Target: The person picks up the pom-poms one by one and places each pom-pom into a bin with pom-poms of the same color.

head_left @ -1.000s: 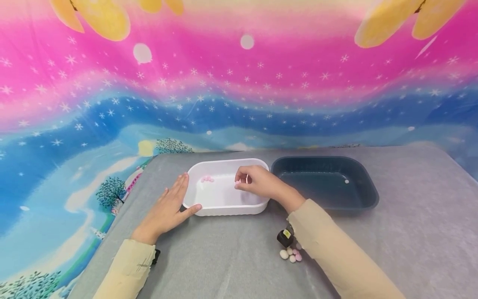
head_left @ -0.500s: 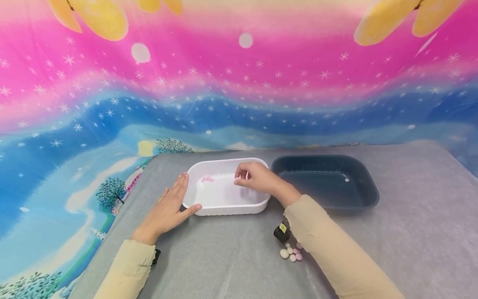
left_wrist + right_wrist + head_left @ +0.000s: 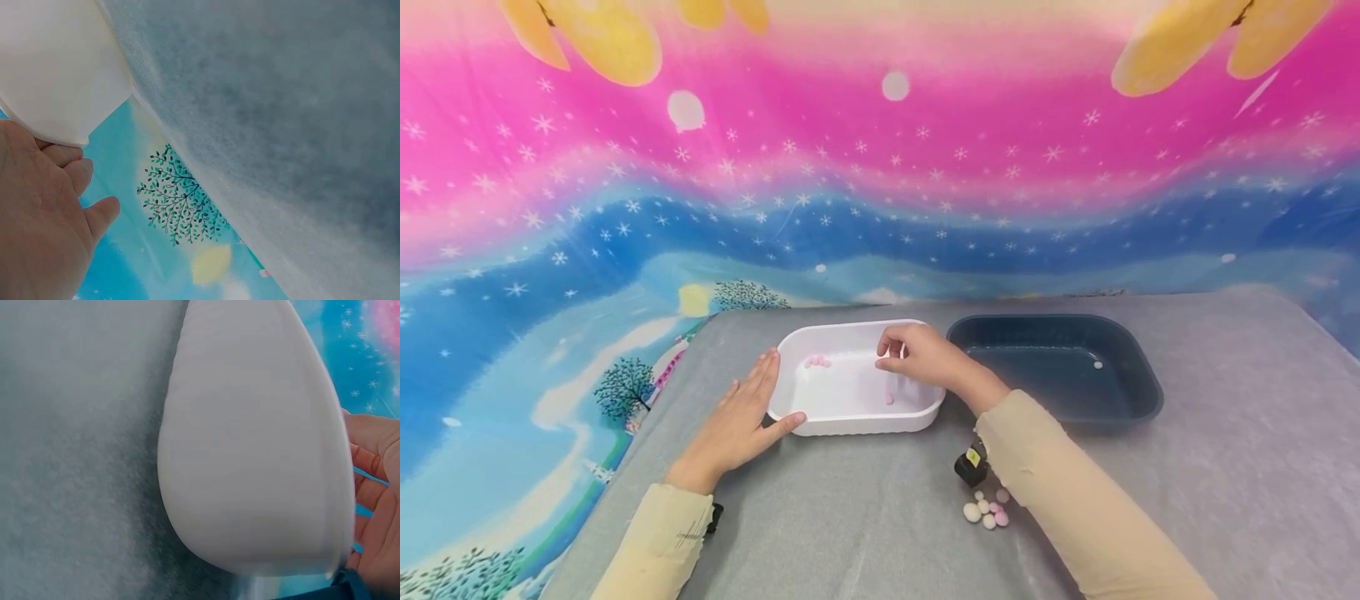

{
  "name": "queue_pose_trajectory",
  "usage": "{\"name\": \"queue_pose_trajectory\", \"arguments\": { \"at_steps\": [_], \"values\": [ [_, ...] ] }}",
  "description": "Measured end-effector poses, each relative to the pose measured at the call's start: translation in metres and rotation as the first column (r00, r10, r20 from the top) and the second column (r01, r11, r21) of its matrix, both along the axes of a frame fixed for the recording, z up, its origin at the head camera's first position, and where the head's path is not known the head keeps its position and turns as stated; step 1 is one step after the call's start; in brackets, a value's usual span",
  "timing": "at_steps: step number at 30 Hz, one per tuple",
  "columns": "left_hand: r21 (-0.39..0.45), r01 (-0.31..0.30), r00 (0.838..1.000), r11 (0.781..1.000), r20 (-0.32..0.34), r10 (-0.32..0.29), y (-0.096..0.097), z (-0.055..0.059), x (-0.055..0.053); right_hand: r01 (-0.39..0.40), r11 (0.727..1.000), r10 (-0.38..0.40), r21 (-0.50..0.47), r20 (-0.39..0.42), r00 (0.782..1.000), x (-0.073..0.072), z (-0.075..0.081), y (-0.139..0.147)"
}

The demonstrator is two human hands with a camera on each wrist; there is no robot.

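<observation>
Beige-cuffed, the right hand is hovering over a white tray — fingers curved, thumb and forefinger leaving only a narrow gap between their tips. The left hand is resting on that tray's left end, fingers straight, thumb apart and touching the near rim. Inside, a lone pink ball is lying toward the front right, while more pink balls are bunching at the rear left. Just beside it, a dark tray is holding one white ball. Loose pale balls are sitting on the grey cloth — near the right sleeve.
</observation>
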State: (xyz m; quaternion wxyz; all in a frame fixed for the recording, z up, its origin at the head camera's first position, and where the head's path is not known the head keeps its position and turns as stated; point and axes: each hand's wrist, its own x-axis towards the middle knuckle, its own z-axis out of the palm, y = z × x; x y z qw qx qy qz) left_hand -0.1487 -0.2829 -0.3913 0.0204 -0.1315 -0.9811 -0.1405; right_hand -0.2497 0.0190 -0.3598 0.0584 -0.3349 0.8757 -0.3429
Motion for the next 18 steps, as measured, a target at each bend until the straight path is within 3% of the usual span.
{"name": "queue_pose_trajectory", "arguments": {
  "at_steps": [18],
  "values": [
    [0.009,0.002,1.0,1.0,-0.002,-0.002,0.001,0.0,0.001,0.021,1.0,-0.022,-0.007,-0.012,1.0,0.003,0.006,0.015]
  ]
}}
